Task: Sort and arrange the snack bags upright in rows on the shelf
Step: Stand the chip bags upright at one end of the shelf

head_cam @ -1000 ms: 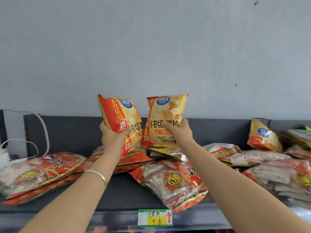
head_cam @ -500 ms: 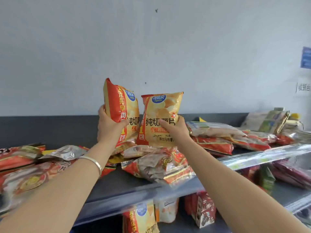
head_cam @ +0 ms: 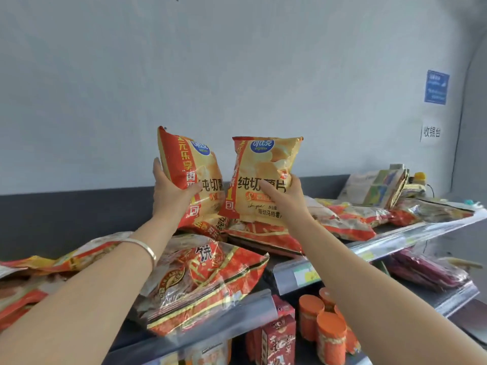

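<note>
We hold two puffy chip bags upright over the crowded top shelf (head_cam: 66, 214).

Our left hand (head_cam: 168, 192) grips the left chip bag (head_cam: 189, 167), thumb pressed on its red-striped front and fingers curled behind. Our right hand (head_cam: 287, 198) clamps the right chip bag (head_cam: 266, 175) at its lower right edge. Both are crinkled, glossy foil pillows in yellow and red, side by side just above flat-lying packets (head_cam: 342, 222). A shiny red cellophane bag (head_cam: 205, 275) sags over the front edge. The shelf is dark grey with a clear plastic price rail (head_cam: 395, 242), under a matte, pale blue-grey wall (head_cam: 237, 75). Orange-lidded canisters (head_cam: 330, 330) stand on the tier below.
</note>
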A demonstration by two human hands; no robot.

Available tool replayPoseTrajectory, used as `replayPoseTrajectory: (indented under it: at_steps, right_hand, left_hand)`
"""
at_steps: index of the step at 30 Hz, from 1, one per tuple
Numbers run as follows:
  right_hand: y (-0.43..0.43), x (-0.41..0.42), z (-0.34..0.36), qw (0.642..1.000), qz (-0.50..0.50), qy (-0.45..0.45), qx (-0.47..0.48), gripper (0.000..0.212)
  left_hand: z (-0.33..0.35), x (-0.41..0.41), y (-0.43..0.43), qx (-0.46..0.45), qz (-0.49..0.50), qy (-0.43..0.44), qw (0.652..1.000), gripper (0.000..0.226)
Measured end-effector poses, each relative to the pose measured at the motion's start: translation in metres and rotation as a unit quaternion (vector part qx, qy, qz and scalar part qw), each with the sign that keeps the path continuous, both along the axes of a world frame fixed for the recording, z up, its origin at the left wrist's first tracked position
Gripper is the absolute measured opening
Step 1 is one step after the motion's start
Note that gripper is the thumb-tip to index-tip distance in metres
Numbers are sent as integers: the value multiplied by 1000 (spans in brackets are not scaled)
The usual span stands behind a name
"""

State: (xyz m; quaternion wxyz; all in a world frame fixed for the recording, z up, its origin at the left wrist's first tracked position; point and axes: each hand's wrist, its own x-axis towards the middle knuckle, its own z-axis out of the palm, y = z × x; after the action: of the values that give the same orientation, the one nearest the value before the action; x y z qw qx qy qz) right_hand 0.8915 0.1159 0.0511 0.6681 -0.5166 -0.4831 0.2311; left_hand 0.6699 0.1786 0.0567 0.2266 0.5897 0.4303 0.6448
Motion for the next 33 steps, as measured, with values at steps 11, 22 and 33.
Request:
replayPoseTrajectory:
  at_steps: [11, 22, 33]
  right_hand:
    - [97, -83, 0, 972, 217, -26, -85, 69]
    - [138, -98, -15, 933, 46, -334, -122, 53]
    - [118, -51, -6, 757, -42, -649, -52, 35]
  left_hand:
    - [-38, -99, 76, -127, 55, 26, 990, 87]
    - [-20, -75, 70, 127, 249, 359, 890, 51]
    - [-23, 0, 62, 111, 257, 566, 775, 41]
